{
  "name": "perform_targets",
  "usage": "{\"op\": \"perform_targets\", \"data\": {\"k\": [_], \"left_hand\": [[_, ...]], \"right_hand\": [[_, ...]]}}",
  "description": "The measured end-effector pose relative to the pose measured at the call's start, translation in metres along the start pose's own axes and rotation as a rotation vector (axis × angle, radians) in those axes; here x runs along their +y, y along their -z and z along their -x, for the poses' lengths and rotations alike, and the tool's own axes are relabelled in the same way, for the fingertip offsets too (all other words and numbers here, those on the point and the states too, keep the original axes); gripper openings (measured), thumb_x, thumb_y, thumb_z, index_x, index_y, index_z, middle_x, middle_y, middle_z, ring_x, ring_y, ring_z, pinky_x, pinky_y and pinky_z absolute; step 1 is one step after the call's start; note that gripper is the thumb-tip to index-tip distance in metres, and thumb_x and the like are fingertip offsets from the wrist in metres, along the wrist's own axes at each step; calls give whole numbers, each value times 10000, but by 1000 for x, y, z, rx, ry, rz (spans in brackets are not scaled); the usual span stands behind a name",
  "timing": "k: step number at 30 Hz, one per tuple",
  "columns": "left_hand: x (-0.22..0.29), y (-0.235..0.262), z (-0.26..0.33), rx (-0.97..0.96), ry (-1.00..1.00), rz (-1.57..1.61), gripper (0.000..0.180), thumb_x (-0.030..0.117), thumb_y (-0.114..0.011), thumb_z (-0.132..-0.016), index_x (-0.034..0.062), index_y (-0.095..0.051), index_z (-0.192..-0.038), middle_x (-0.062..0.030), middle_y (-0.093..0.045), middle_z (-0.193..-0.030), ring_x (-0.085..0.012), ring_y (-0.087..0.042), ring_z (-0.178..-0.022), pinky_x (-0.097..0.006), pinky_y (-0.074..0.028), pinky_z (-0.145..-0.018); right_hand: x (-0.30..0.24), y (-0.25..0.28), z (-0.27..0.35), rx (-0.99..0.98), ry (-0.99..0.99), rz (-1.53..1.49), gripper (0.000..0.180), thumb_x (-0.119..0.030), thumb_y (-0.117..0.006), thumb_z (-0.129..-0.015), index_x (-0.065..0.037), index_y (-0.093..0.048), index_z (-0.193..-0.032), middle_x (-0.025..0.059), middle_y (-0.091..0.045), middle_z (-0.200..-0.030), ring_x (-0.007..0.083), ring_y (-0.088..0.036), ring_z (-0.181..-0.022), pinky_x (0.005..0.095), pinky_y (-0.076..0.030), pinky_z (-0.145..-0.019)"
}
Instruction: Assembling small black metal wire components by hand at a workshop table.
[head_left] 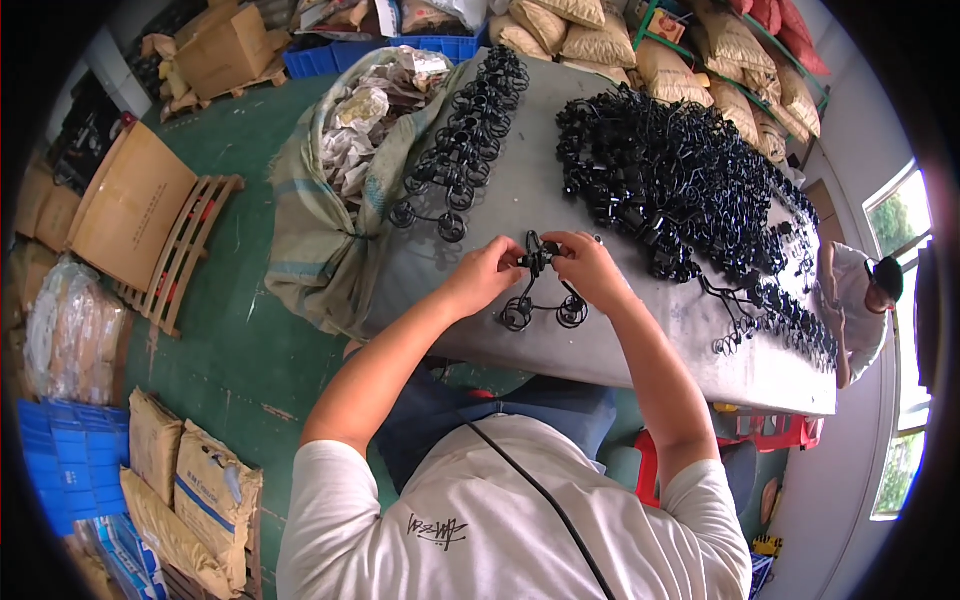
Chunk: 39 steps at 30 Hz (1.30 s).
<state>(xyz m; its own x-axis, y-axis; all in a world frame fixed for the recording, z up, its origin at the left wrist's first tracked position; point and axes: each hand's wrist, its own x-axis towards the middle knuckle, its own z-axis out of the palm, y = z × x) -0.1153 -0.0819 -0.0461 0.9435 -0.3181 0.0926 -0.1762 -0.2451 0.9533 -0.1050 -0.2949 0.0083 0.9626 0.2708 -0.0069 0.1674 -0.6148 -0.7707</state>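
Observation:
Near the table's front edge I hold a black plastic part (536,258) between both hands; two round ring-like ends hang from it on thin arms. My left hand (487,270) pinches its left side, fingertips closed. On the opposite side my right hand (589,266) grips it with thumb and fingers. The fingers partly cover its middle. Ahead and to the left, a row of similar black parts (470,140) lies lined up. A large tangled heap of black plastic parts (670,180) covers the table's right side.
The grey-topped table (440,290) stretches ahead of me. Against its left side stands a woven sack (310,240) full of crumpled scrap. A person (862,300) sits at the right end. Red stools (648,465) stand below, and cartons (135,205) lean on a pallet at left.

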Motion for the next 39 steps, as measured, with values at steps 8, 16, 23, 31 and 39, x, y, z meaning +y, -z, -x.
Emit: {"op": "perform_targets", "data": {"k": [8,16,23,31,39], "left_hand": [[7,0,1,44,-144,-138,277,119,-729,-850,26,-583,-1067,-114,-696,-960,-222,-686,-852,-349,-536,-773],[5,4,-7,8,-177,-161,275,105,-733,-840,46,-586,-1065,-99,-681,-922,-232,-670,-838,-357,-530,-757],[12,14,-21,-116,-268,-352,317,103,-741,-836,41,-547,-1077,-127,-694,-978,-284,-685,-921,-386,-538,-783],[51,15,-23,-242,-101,-415,530,231,-789,-798,5,-518,-1193,-167,-683,-1070,-335,-664,-1002,-415,-526,-871],[40,7,-38,-279,-56,-471,516,224,-785,-810,40,-587,-1250,-150,-681,-1027,-258,-659,-908,-373,-514,-821]], "right_hand": [[3,-8,4,86,117,122,410,-44,-614,-808,-102,-677,-1209,99,-547,-871,212,-576,-767,334,-489,-722],[15,-24,10,202,135,77,403,-52,-598,-827,-98,-662,-1222,154,-568,-942,294,-604,-816,380,-500,-769],[18,-21,2,172,89,72,391,-64,-621,-843,-46,-651,-1233,152,-583,-942,274,-606,-844,366,-496,-770],[9,-25,13,248,112,118,395,-81,-616,-849,-29,-634,-1240,192,-607,-979,358,-624,-902,413,-509,-819],[28,-10,25,144,-16,-376,519,12,-504,-821,-58,-592,-1327,108,-638,-1077,183,-602,-786,315,-511,-751]]}}
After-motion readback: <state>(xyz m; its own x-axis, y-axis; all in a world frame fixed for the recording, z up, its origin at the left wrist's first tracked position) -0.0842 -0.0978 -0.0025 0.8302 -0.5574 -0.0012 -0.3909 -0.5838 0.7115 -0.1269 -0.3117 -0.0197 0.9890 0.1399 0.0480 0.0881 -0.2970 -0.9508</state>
